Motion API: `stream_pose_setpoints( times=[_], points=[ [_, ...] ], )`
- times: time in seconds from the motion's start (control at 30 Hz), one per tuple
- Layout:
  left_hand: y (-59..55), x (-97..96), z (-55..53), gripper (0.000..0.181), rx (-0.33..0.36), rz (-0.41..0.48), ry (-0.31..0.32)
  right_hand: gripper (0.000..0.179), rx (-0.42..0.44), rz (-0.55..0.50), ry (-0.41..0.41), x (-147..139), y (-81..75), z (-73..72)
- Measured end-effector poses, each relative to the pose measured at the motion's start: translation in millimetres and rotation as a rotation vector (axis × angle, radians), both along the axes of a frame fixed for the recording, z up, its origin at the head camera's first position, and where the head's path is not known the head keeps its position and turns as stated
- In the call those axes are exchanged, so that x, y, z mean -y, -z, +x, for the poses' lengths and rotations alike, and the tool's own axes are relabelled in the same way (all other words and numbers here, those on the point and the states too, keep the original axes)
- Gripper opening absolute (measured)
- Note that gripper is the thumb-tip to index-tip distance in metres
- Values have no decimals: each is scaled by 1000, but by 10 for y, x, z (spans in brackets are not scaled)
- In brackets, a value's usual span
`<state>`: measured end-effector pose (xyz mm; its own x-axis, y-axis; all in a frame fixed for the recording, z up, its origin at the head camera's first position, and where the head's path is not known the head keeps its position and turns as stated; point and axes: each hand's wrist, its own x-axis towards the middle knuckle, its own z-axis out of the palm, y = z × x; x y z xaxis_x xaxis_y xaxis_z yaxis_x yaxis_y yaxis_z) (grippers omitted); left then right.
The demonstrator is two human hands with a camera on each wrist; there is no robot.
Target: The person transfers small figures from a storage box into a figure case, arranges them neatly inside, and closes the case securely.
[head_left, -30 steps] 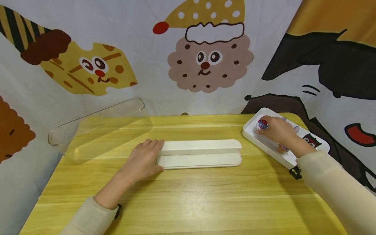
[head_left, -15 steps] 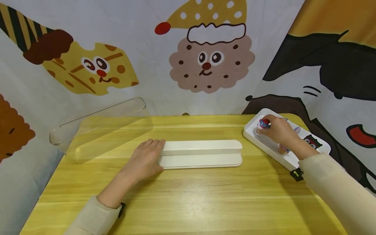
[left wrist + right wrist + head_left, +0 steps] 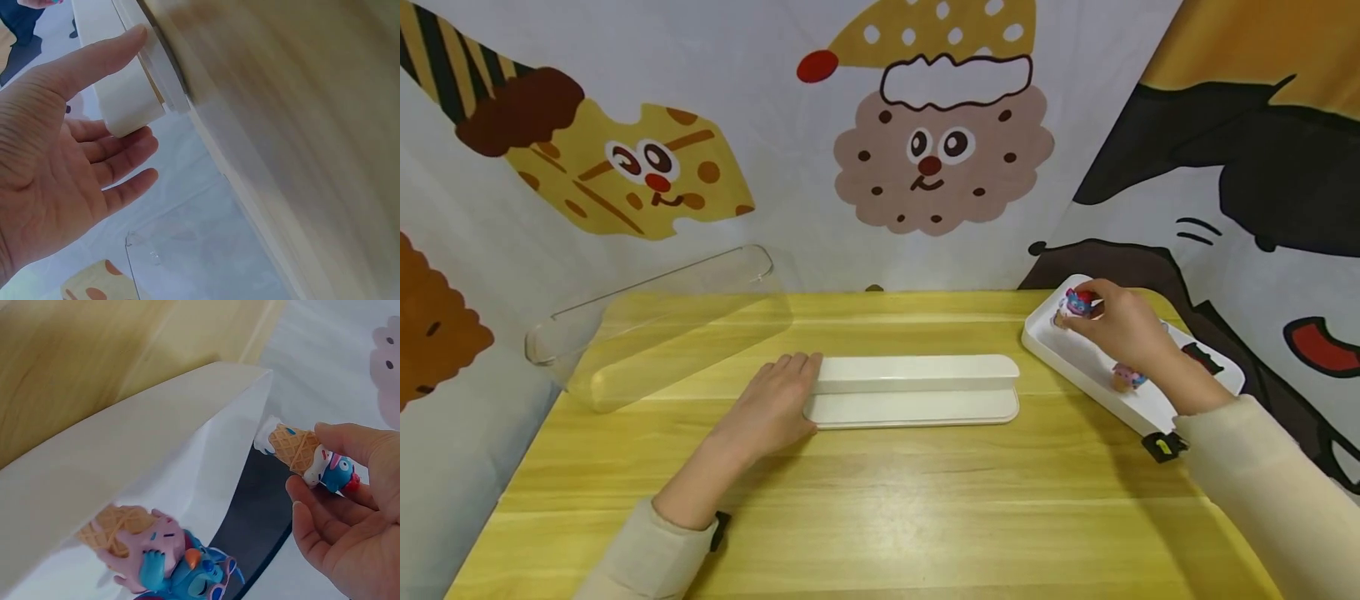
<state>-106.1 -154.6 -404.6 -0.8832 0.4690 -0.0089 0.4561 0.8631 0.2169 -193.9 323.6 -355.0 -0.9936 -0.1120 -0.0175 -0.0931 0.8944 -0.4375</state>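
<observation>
In the head view my left hand [image 3: 775, 404] holds the left end of a long white two-level display stand [image 3: 917, 407] lying on the table. The left wrist view has the thumb on the stand's [image 3: 128, 103] lower edge and the fingers round its back. Over the far end of a white tray [image 3: 1052, 346], my right hand [image 3: 1123, 325] pinches an ice-cream-cone figurine [image 3: 1077, 304] between thumb and fingers. It has a waffle cone and a blue-and-red top, clear in the right wrist view [image 3: 297, 450]. Another cone figurine [image 3: 1126, 377], pink and blue, lies in the tray.
A clear plastic cover [image 3: 662, 333] rests at the back left, partly against the patterned cloth [image 3: 775, 167]. A black-and-red figure [image 3: 1202, 358] shows in the tray beside my right wrist. Bare wooden table [image 3: 880, 508] stretches in front of the stand.
My right hand has raised the cone figurine a little within the far end of the tray, moving slightly up and right. My left hand keeps its hold on the stand.
</observation>
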Motion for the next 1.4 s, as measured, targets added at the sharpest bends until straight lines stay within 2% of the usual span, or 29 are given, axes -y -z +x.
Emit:
stream_pose_setpoints(
  times=[0.17,0.43,0.67,0.9,1.13,1.4],
  points=[
    [-32,-22,6,100,35,-4,-12,70,-20,-28,9,33,-31,25],
    [-45,-36,24,97,53,8,-29,62,-123,-67,-21,153,-109,104],
    [-52,-45,35,95,35,10,-36,54,-208,-104,-39,245,-177,209],
    [-49,-51,36,92,37,4,-33,54,-262,-132,-52,333,-201,306],
    [-45,-56,42,91,34,-5,-42,49,-298,-142,-90,502,-233,390],
    [-51,-76,47,82,34,-19,-52,44,-385,-158,-168,687,-202,423]
  ],
)
